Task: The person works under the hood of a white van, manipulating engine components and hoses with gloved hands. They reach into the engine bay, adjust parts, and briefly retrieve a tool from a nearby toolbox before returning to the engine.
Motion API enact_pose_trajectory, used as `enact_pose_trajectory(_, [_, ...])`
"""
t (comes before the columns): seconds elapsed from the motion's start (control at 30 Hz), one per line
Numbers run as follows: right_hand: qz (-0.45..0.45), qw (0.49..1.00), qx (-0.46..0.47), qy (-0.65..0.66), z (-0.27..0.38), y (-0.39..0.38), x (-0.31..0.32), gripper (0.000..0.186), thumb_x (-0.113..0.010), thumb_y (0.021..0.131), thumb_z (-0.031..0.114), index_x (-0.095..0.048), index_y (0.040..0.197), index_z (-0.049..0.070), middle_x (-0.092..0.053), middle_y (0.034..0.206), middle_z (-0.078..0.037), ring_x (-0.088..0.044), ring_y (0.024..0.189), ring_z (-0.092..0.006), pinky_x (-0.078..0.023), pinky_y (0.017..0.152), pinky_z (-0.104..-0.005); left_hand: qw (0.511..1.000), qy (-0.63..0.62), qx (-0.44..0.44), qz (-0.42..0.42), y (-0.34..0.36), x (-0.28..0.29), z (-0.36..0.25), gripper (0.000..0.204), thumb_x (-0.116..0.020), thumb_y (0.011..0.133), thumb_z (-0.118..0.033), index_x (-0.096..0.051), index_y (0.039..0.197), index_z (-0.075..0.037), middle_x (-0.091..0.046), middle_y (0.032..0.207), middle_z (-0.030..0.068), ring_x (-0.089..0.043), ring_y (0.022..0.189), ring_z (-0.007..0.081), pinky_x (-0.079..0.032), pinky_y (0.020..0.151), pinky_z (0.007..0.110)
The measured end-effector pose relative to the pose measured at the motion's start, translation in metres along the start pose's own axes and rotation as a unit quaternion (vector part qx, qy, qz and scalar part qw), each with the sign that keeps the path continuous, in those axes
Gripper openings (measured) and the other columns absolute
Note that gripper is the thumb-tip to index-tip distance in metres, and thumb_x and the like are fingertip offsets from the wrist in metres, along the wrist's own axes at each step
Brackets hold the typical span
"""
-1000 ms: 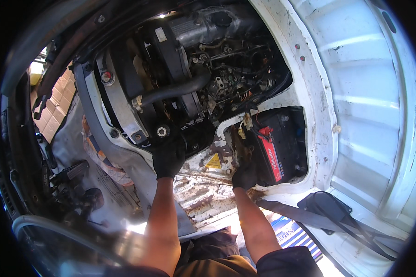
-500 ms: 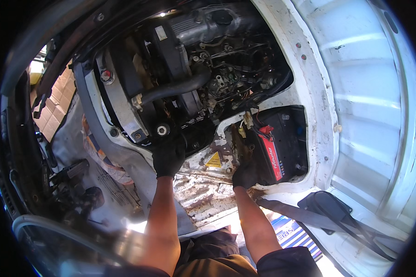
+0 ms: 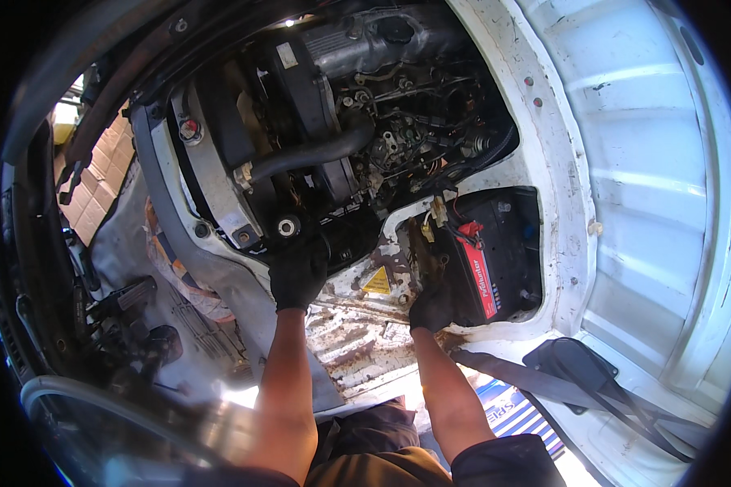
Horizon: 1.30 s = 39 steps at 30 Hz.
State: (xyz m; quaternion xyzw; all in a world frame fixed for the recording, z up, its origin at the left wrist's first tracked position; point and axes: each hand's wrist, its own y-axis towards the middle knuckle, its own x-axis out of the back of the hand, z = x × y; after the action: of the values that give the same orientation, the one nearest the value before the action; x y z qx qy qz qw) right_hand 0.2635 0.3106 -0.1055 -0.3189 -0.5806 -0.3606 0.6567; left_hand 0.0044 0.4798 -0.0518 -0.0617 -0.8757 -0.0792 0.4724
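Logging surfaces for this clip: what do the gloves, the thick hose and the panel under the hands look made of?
Gloves, left hand and right hand: matte black, probably fabric or rubber-coated knit. Hose: black rubber by its dull curved look. Panel: white-painted sheet metal, with brown rust showing through flaked paint.

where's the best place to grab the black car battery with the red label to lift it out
Probably the black car battery with the red label by its two short ends, coming straight down from above: it sits low in a tight white bay, only the top is open, and no handle is visible.
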Motion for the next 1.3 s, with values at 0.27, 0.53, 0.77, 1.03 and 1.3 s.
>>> enact_pose_trajectory(0.27, [0.001,1.000,0.012,0.007,-0.006,0.000,-0.001,0.036,-0.054,0.109,0.035,-0.073,0.128,0.010,-0.078,0.112,-0.020,-0.075,0.098,-0.0415,-0.058,0.086,-0.0522,0.999,0.015,0.033,0.039,0.000,0.003,-0.007,0.024,-0.071,0.096,-0.027,-0.080,0.111,-0.011,-0.079,0.106,0.0146,-0.074,0.091,0.0378,-0.060,0.084,0.050])
enact_pose_trajectory(0.53, [0.029,0.999,-0.018,0.007,0.005,0.002,0.009,0.038,-0.053,0.109,0.035,-0.072,0.130,0.010,-0.077,0.115,-0.020,-0.074,0.099,-0.0416,-0.058,0.088,-0.0523,0.997,0.009,0.041,0.060,0.000,0.003,-0.006,0.030,-0.069,0.097,-0.030,-0.080,0.119,-0.012,-0.078,0.107,0.0156,-0.074,0.091,0.0388,-0.060,0.084,0.051])
enact_pose_trajectory(0.77, [0.016,1.000,-0.019,-0.002,0.003,0.003,0.007,0.036,-0.054,0.109,0.033,-0.073,0.130,0.010,-0.077,0.116,-0.019,-0.074,0.102,-0.0416,-0.057,0.089,-0.0524,0.999,0.016,0.024,0.045,-0.002,-0.003,0.000,0.029,-0.069,0.098,-0.031,-0.080,0.120,-0.015,-0.079,0.101,0.0152,-0.074,0.085,0.0385,-0.060,0.077,0.051])
enact_pose_trajectory(1.03, [0.051,0.997,-0.048,0.024,0.008,0.002,0.015,0.035,-0.056,0.107,0.031,-0.073,0.129,0.010,-0.077,0.117,-0.020,-0.074,0.104,-0.0418,-0.057,0.090,-0.0526,0.998,0.014,0.023,0.052,-0.003,-0.002,0.001,0.035,-0.068,0.098,-0.032,-0.078,0.128,-0.017,-0.079,0.106,0.0150,-0.075,0.088,0.0381,-0.060,0.080,0.051])
enact_pose_trajectory(1.3, [0.074,0.996,-0.040,0.019,0.014,0.000,0.018,0.042,-0.056,0.106,0.041,-0.075,0.127,0.010,-0.077,0.118,-0.021,-0.074,0.102,-0.0434,-0.058,0.089,-0.0542,0.998,0.048,0.023,0.041,-0.008,-0.006,0.007,0.038,-0.066,0.102,-0.035,-0.075,0.134,-0.017,-0.079,0.112,0.0156,-0.075,0.095,0.0385,-0.061,0.087,0.050])
